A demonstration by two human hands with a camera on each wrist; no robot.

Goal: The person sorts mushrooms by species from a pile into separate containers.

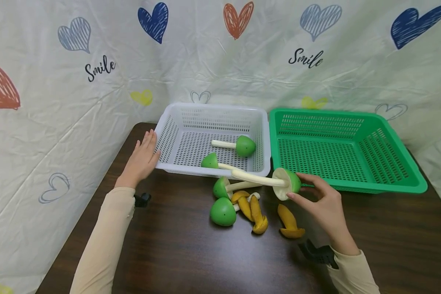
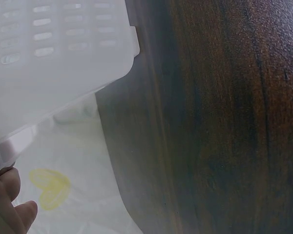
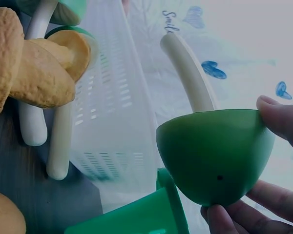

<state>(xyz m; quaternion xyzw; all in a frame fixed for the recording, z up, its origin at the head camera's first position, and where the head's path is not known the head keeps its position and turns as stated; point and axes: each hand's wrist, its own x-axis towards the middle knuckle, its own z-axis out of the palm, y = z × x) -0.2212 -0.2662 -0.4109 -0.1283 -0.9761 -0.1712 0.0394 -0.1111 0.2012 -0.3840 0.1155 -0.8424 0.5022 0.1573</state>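
Observation:
My right hand (image 1: 325, 208) pinches a green-capped toy mushroom (image 3: 215, 156) by its cap, thumb on one side and fingers on the other. Its pale stem points left, over the front rim of the white basket (image 1: 183, 168) in the head view. Against that basket's left side lies my left hand (image 1: 141, 157), fingers extended along the rim; only some fingers (image 2: 7, 190) show in the left wrist view. Inside the white basket are two more green-capped mushrooms, one green mushroom (image 1: 246, 146) lying at the right and another green mushroom (image 1: 210, 161) near the front wall.
A green basket (image 1: 397, 188) stands right of the white one. In front, on the dark table (image 1: 176, 253), lie a green mushroom (image 1: 223, 212), a second green mushroom (image 1: 220, 188) and several brown mushrooms, one brown mushroom (image 1: 289, 220) apart at the right. A printed cloth (image 1: 220, 61) hangs behind.

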